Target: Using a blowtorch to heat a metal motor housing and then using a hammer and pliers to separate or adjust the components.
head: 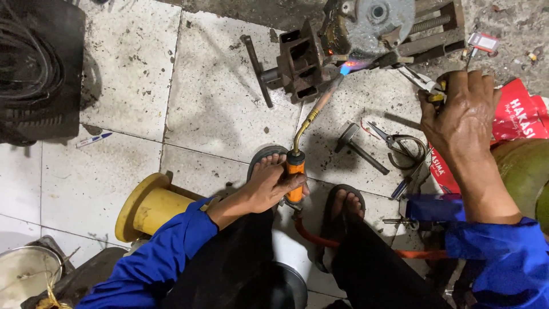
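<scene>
left hand (273,186) low at centre, forearm coming in from lower left, fingers wrapped tight round the orange torch handle (295,177). brass torch neck (313,114) angles up and right, blue flame (346,68) playing on the metal part (366,26) clamped in the rusty vise (303,60). right hand (460,117) raised at right, wrist bent, fingers curled shut on yellow-handled pliers (426,84) whose jaws reach toward the flame. hammer (357,147) and scissors (394,143) lie on the tile floor (217,109) between the hands.
</scene>
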